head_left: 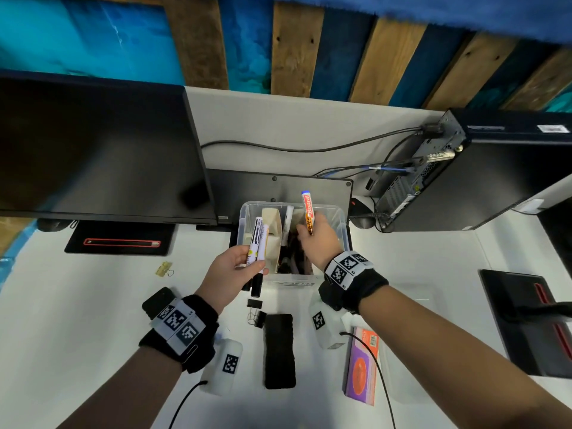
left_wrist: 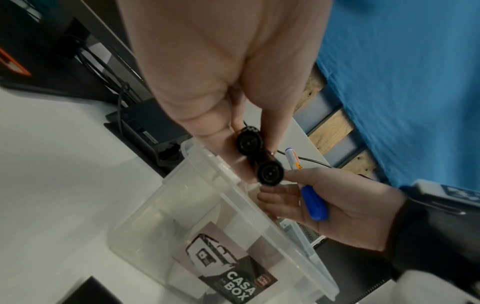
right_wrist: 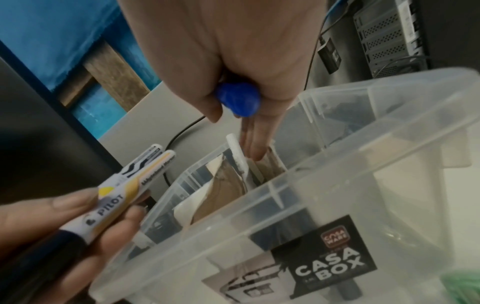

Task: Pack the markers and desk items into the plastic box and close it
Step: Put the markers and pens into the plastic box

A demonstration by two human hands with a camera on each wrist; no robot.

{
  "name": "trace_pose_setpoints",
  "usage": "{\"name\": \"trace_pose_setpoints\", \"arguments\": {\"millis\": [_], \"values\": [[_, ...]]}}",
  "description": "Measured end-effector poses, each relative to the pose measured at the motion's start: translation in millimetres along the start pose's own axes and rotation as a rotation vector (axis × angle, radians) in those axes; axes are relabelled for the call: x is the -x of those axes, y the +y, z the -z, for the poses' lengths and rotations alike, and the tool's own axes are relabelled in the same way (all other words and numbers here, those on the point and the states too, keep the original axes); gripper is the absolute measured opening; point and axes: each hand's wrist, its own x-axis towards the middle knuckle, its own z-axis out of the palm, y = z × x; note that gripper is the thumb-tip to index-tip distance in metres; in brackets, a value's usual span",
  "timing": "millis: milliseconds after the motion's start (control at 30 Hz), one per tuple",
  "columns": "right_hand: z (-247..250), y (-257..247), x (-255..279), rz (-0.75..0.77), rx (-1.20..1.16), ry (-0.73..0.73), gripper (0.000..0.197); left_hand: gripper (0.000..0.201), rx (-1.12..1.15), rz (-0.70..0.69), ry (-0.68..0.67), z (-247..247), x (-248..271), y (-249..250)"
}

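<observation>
**Packing partly done: three markers in hand above the open box**

The plastic box [head_left: 339, 226] stands open on the desk [head_left: 93, 305], in front of the monitor base. It already holds a white marker [right_wrist: 237, 156] and some beige and dark items whose kind cannot be told. The right hand [head_left: 318, 243] reaches over the box, its thumb and curled fingers pinching an orange marker [head_left: 308, 213] with a blue cap; two fingers stretch down into the contents. The left hand [head_left: 230, 274] hovers at the box's near left corner, fingers and thumb closed round two black-capped markers [head_left: 257, 243], held side by side.

Still lying on the desk, judged as left to pack: two black binder clips [head_left: 256, 311], a black eraser [head_left: 278, 351], an orange-and-purple packet [head_left: 360, 366] and a gold clip [head_left: 164, 269] (well apart, to the left). A clear panel [head_left: 414, 292] right of the box may be the lid. Closing has not begun.
</observation>
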Motion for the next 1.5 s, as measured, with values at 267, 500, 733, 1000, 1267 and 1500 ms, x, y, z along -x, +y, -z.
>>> {"name": "trace_pose_setpoints", "arguments": {"millis": [267,500,733,1000,1267,1500], "values": [[3.4,-5.1,-11.4,-0.045,-0.031,-0.029,0.050,0.019,0.041,-0.040,0.040,9.6,-3.6,9.1],[12.3,-15.3,-28.7,0.000,0.057,-0.115,0.034,0.022,0.057,-0.031,0.072,19.7,-7.5,12.2],[-2.5,-22.8,-41.1,-0.180,-0.061,-0.272,0.025,0.019,0.096,-0.006,0.106,24.9,-10.8,9.9],[-2.5,-27.1,-48.3,-0.186,-0.032,-0.248,0.020,0.018,0.087,-0.032,0.108,22.4,-13.6,13.4],[25.9,-21.2,-31.8,-0.059,0.176,-0.226,0.033,0.025,0.013,-0.078,0.025,-4.2,-16.7,22.8],[62.2,9.1,-2.3,-0.008,0.111,-0.112,0.029,0.034,-0.163,-0.074,0.026,-53.7,-44.8,27.1]]}}
